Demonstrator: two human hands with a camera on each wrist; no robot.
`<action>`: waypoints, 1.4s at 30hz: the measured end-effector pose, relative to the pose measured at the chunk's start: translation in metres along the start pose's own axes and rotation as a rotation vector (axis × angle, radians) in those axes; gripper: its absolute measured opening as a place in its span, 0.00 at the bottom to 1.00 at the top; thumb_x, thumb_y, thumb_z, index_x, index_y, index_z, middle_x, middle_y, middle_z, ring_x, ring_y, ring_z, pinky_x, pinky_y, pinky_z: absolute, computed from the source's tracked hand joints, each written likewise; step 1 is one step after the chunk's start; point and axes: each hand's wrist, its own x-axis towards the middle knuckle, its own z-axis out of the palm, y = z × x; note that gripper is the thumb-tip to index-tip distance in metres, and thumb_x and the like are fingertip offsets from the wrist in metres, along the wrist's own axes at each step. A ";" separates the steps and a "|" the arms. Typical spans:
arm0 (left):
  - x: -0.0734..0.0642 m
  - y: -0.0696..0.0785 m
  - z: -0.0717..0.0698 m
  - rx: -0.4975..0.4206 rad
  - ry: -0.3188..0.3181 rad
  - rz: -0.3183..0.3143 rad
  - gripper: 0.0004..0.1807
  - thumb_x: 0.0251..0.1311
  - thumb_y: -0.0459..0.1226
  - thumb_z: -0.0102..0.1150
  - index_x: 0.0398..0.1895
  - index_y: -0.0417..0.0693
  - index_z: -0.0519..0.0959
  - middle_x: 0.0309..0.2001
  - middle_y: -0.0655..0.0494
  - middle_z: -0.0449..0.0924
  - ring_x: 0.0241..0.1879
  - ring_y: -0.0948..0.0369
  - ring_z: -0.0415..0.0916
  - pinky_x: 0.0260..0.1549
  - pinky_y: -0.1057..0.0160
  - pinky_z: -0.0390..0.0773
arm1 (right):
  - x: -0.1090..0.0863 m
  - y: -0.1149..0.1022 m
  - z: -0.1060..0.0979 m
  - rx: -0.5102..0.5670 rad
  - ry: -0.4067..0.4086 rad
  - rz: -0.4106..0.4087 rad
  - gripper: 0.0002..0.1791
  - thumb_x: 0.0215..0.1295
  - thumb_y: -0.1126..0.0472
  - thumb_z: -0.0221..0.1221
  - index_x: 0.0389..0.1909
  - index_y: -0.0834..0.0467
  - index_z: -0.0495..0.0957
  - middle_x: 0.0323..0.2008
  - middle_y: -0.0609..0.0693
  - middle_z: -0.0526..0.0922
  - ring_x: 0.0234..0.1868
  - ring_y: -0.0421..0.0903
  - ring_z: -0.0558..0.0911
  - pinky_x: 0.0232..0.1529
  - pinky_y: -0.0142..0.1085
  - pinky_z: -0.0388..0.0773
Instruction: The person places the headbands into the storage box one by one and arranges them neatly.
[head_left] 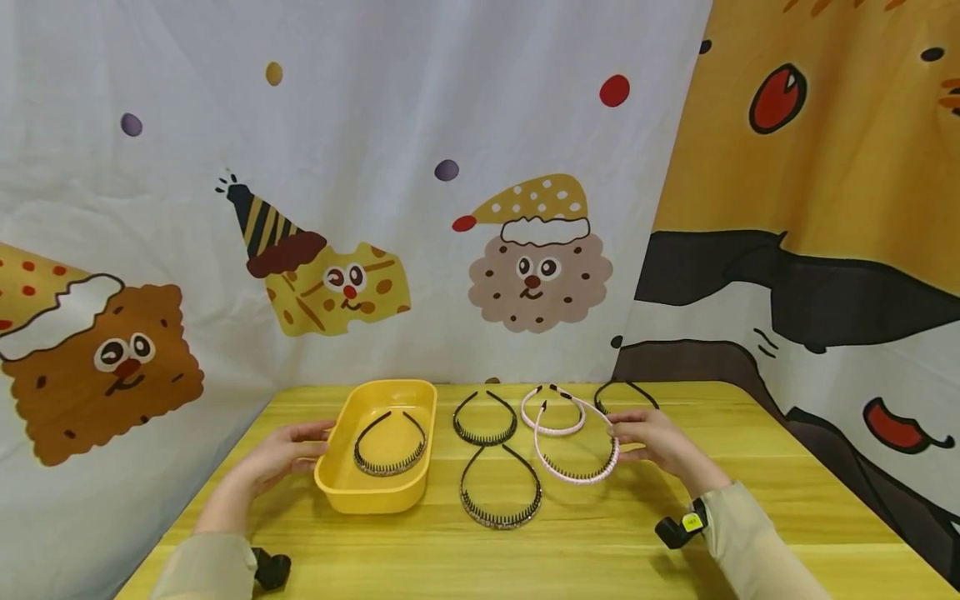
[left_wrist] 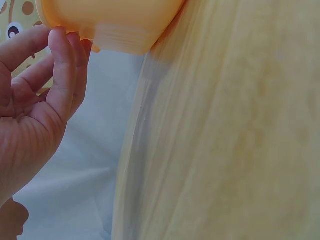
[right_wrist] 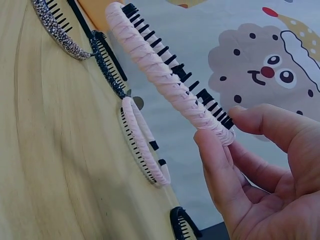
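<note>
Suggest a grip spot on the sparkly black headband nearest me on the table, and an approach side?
Probably the rhinestone headband takes best at its curved crown, pinched across the band from the near side. The crown faces the person; the thin open tips point away, toward the black headband behind. The right hand already pinches the pink headband.

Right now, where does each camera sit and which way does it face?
Head: above the table, facing forward and down; both hands and sleeves show.
Left wrist: beside the left hand, facing the yellow tray its fingertips touch.
Right wrist: beside the right hand, facing the pink headband it pinches.
Shared: head and right wrist both show that pink headband.
</note>
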 end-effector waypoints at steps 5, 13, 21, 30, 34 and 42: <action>-0.001 0.001 0.000 0.011 -0.003 -0.002 0.35 0.69 0.35 0.54 0.72 0.27 0.53 0.67 0.28 0.58 0.58 0.46 0.72 0.50 0.53 0.78 | 0.002 -0.001 0.004 -0.004 -0.007 -0.006 0.27 0.63 0.66 0.60 0.60 0.76 0.68 0.43 0.61 0.78 0.43 0.55 0.80 0.39 0.44 0.83; 0.000 -0.002 -0.001 0.002 0.001 0.017 0.35 0.69 0.34 0.54 0.72 0.27 0.53 0.65 0.26 0.59 0.53 0.52 0.75 0.47 0.58 0.79 | 0.008 -0.003 0.010 0.003 -0.020 -0.012 0.29 0.64 0.65 0.60 0.62 0.76 0.66 0.43 0.60 0.78 0.46 0.58 0.79 0.40 0.45 0.83; 0.000 -0.001 -0.001 -0.001 0.002 0.017 0.35 0.68 0.34 0.55 0.72 0.27 0.52 0.66 0.27 0.58 0.51 0.57 0.76 0.45 0.60 0.79 | 0.013 -0.006 0.017 -0.011 -0.029 -0.016 0.28 0.64 0.66 0.59 0.62 0.76 0.66 0.44 0.63 0.77 0.47 0.61 0.78 0.39 0.45 0.83; -0.002 0.003 0.001 0.015 -0.010 0.028 0.35 0.69 0.34 0.54 0.72 0.27 0.52 0.67 0.25 0.55 0.56 0.48 0.73 0.47 0.57 0.79 | 0.016 -0.011 0.029 -0.016 -0.031 -0.019 0.26 0.64 0.66 0.58 0.61 0.74 0.69 0.45 0.64 0.79 0.42 0.52 0.81 0.40 0.45 0.83; -0.002 0.002 0.001 0.013 -0.007 0.030 0.35 0.69 0.34 0.54 0.72 0.26 0.52 0.68 0.25 0.54 0.56 0.48 0.73 0.47 0.57 0.79 | 0.019 -0.012 0.034 -0.006 -0.041 -0.031 0.26 0.64 0.66 0.59 0.60 0.73 0.70 0.47 0.66 0.78 0.40 0.49 0.81 0.40 0.45 0.83; -0.001 0.002 0.001 0.017 -0.013 0.034 0.35 0.69 0.34 0.54 0.71 0.25 0.53 0.69 0.25 0.52 0.58 0.46 0.72 0.49 0.55 0.78 | 0.022 -0.014 0.045 0.009 -0.054 -0.045 0.27 0.63 0.66 0.60 0.61 0.74 0.69 0.47 0.65 0.76 0.45 0.57 0.80 0.39 0.45 0.83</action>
